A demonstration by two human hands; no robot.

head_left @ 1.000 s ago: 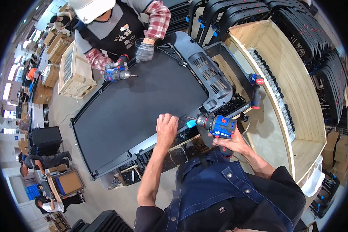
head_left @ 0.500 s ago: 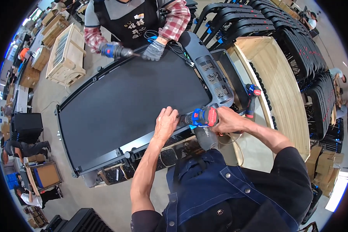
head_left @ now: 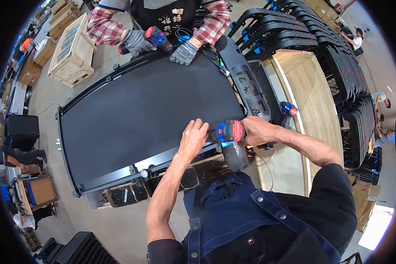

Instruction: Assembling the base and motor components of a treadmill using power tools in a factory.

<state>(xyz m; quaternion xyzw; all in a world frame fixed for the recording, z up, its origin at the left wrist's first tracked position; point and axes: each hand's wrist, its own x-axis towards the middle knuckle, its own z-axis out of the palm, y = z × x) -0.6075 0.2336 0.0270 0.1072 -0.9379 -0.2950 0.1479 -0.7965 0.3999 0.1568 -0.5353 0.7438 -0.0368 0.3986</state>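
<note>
Right, left hand (head_left: pixel 193 138) pressed flat, fingers spread, steadying black panel (head_left: pixel 141 119) at near edge. R hand (head_left: pixel 257 131) fingers wrapped round cordless drill (head_left: pixel 231 136), bit aimed into that edge.

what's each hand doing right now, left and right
Left hand: open, pressed flat on the black panel, holding nothing.
Right hand: closed around the cordless drill.

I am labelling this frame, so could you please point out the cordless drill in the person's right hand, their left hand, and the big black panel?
cordless drill (head_left: pixel 231 132), head view, on its red and blue body.
left hand (head_left: pixel 192 138), head view, on its back.
black panel (head_left: pixel 141 119), head view, on its bare flat top.
</note>
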